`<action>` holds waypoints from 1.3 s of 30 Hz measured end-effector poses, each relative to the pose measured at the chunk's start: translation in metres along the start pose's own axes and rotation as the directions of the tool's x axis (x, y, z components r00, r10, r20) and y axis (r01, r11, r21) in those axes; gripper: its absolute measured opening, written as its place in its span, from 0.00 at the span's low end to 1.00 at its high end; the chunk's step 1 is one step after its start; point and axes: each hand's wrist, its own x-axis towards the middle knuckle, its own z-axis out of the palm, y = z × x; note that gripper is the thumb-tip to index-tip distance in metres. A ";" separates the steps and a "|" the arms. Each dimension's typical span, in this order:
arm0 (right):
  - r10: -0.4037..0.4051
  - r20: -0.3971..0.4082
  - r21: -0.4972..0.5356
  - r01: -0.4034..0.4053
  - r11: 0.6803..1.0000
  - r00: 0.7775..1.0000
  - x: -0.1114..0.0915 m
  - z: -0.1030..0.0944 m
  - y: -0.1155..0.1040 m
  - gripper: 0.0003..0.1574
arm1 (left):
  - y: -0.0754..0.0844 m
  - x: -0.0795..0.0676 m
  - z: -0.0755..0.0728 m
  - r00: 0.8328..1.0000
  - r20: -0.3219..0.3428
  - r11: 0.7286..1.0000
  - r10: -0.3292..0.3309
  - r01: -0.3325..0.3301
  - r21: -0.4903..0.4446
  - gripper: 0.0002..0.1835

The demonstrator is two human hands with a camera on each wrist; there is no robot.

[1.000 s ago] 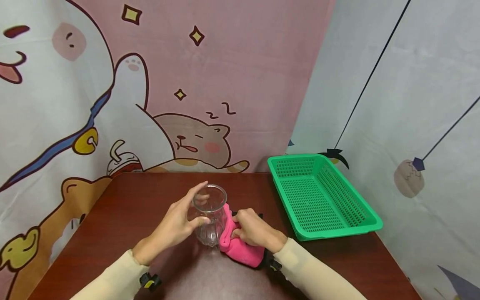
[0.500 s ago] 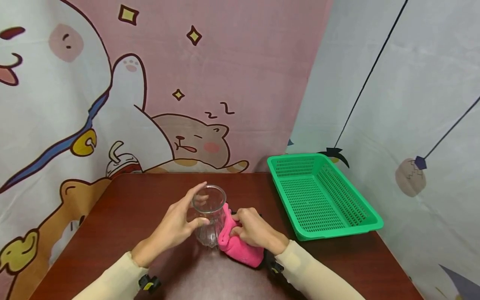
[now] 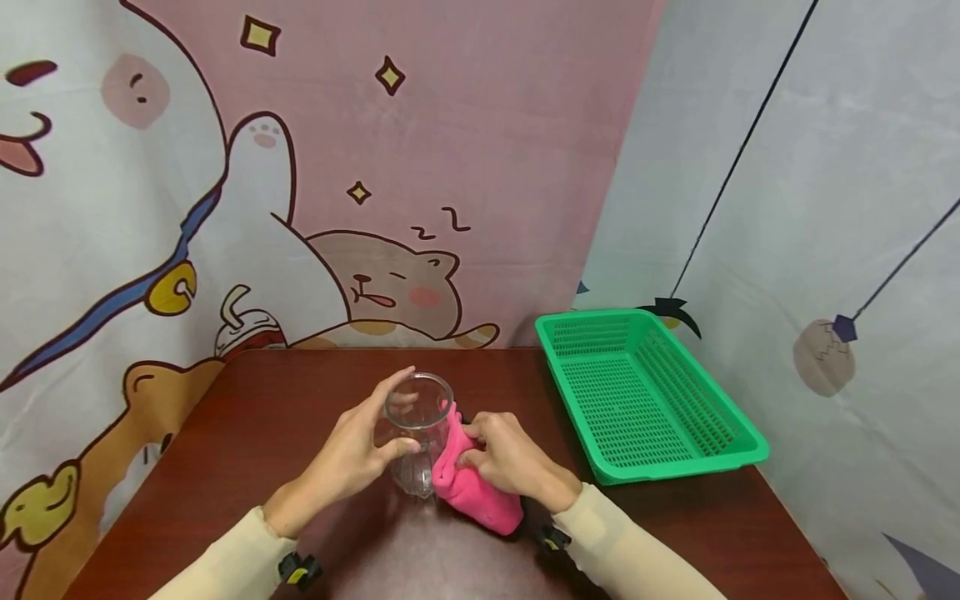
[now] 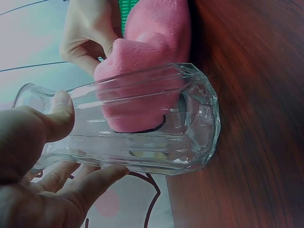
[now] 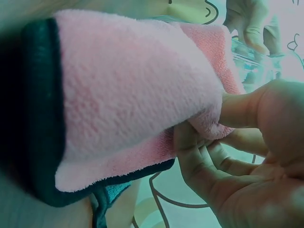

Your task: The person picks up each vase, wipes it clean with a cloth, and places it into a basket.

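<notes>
A clear glass vase (image 3: 414, 475) with a round rim and faceted sides stands upright on the table. My left hand (image 3: 358, 443) grips it near the neck, thumb on the near side and fingers round the far side. In my right hand (image 3: 512, 454) is a pink cloth (image 3: 480, 500) with dark edging, pinched between thumb and fingers. The cloth lies against the vase's right side; through the glass in the left wrist view, the pink cloth (image 4: 137, 102) shows behind the wall. Some right fingertips are hidden in its folds in the head view.
A green plastic basket (image 3: 600, 467) with mesh walls sits at the table's right rear. The dark red-brown table (image 3: 300, 392) ends at a printed cloth backdrop (image 3: 510, 167) behind and on both sides.
The cloth and right hand have shifted slightly left and up along the vase. The left hand keeps its grip, and the vase has hardly moved.
</notes>
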 end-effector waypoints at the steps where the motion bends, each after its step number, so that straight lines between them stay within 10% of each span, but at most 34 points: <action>1: -0.001 -0.004 0.005 0.001 1.000 1.000 0.000 0.000 0.000 0.14 | 0.000 0.000 0.001 1.000 0.001 1.000 0.000 0.000 0.001 0.61; 39: 0.057 -0.210 0.237 -0.006 0.972 0.976 0.009 -0.018 -0.020 0.20 | 0.000 0.001 -0.001 1.000 0.013 1.000 -0.021 0.021 -0.007 0.58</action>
